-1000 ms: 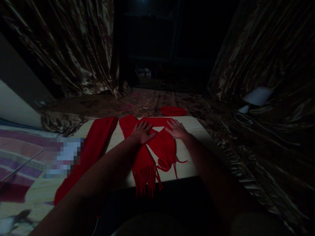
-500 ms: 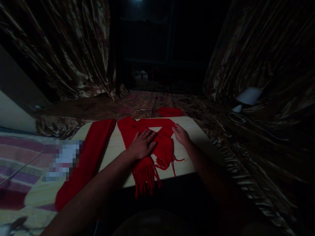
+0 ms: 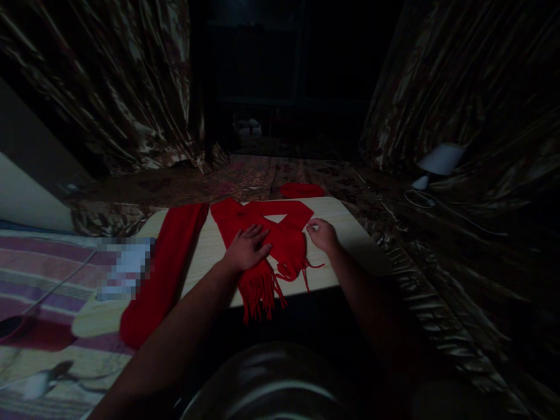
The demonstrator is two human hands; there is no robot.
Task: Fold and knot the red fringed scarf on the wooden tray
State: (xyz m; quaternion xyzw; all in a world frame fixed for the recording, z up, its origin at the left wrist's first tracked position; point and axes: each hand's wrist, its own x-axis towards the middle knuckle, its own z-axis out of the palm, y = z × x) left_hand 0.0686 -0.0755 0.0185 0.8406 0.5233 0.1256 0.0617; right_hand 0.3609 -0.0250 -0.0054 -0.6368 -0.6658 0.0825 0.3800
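Observation:
A red fringed scarf point(image 3: 286, 233) lies folded on a pale wooden table point(image 3: 203, 265), its two fringed ends crossing toward me and a small triangle of table showing inside the fold. Flat on the scarf's left part rests my left hand point(image 3: 248, 248), fingers stretched out. My right hand point(image 3: 324, 235) is at the scarf's right edge, just below its folded corner. Its fingers are curled together, and I see no cloth between them. Left of the scarf lies another long red folded cloth point(image 3: 170, 262).
Beyond the table is a round red item point(image 3: 301, 190). A white lamp point(image 3: 441, 159) with a cord stands at the right. Striped bedding point(image 3: 44, 262) is at the left, with a blurred-out item point(image 3: 126, 268) at the table edge. Curtains point(image 3: 144, 87) hang behind.
My right hand has come off the scarf's folded corner to just below it, its fingers curling in. My left hand stays flat on the scarf. The view has shifted slightly.

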